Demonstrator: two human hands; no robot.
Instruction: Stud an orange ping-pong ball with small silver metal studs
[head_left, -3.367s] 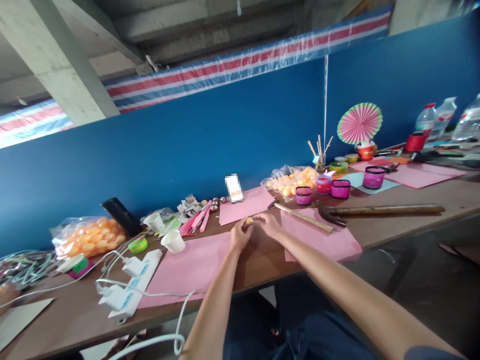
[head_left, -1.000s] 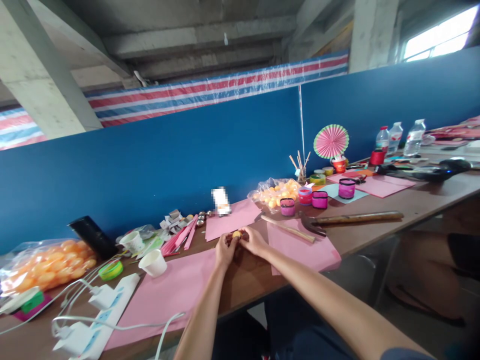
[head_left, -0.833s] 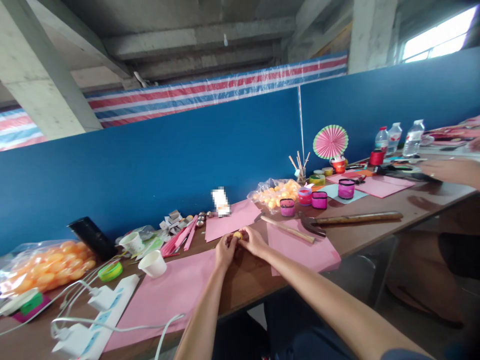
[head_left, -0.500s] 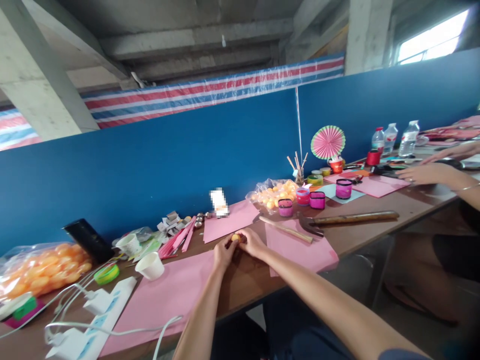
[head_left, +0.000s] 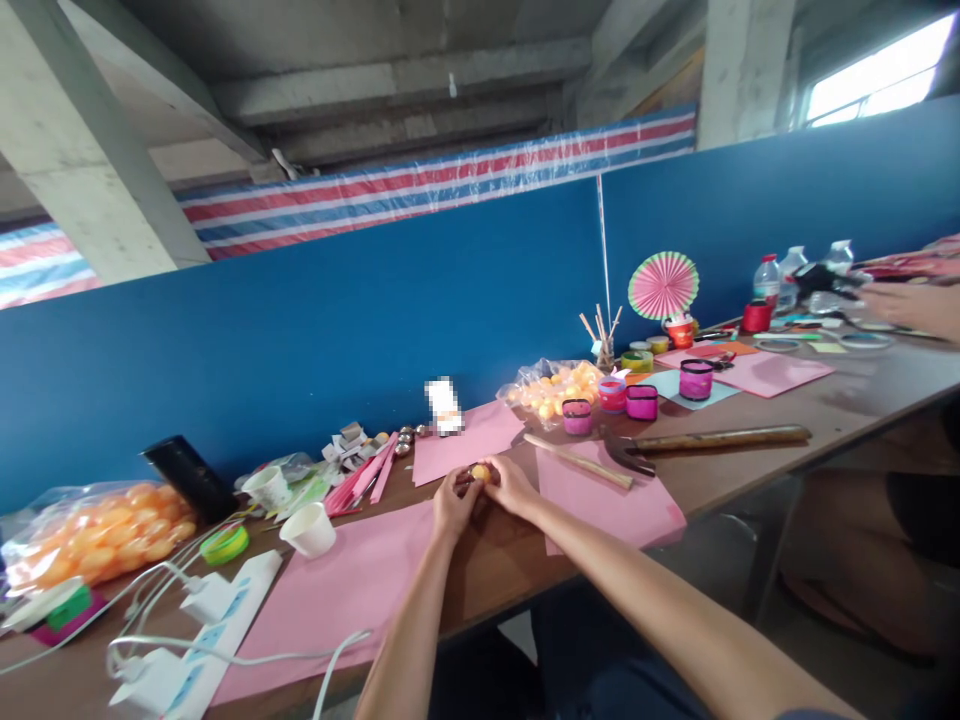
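My left hand (head_left: 453, 503) and my right hand (head_left: 513, 488) meet above the brown table, fingers bent around a small orange-yellow ball (head_left: 481, 473). Both hands' fingertips press on it from either side, and they hide part of it. Left of my hands lies a pink sheet (head_left: 337, 585). To the right, a wooden stick (head_left: 577, 461) rests on more pink sheets (head_left: 600, 515). A claw hammer (head_left: 720, 437) lies beyond the stick, its head near the sheets. Behind my hands is another pink sheet (head_left: 472, 440).
A white cup (head_left: 309, 530) and a power strip (head_left: 232, 610) with white cables are on the left. Bags of orange balls (head_left: 105, 530) stand at the left and back. Tape rolls (head_left: 696, 380) sit at the right. A co-worker's hand (head_left: 915, 305) is at the far right.
The ball is turned slightly between my fingers, showing more of its orange-yellow side. The co-worker's hand has risen from the table and moved right, near a dark object. The view has shifted slightly.
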